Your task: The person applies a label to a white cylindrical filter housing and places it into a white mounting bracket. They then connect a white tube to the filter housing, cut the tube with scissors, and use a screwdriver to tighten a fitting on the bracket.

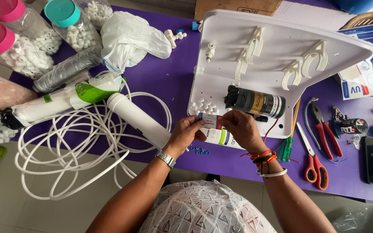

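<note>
Both hands meet above the near edge of the purple table (173, 82): the left hand (185, 133) and right hand (241, 129) pinch a small printed label (210, 120) between their fingers. Just beyond lies a black pump (255, 102) on a white plastic panel (281, 34). White tubing (78, 146) coils left; red pliers (324, 129) and scissors (314, 159) lie right.

Purple-topped table (173, 82), pale tiled floor (5, 207) — soft, even light
</note>
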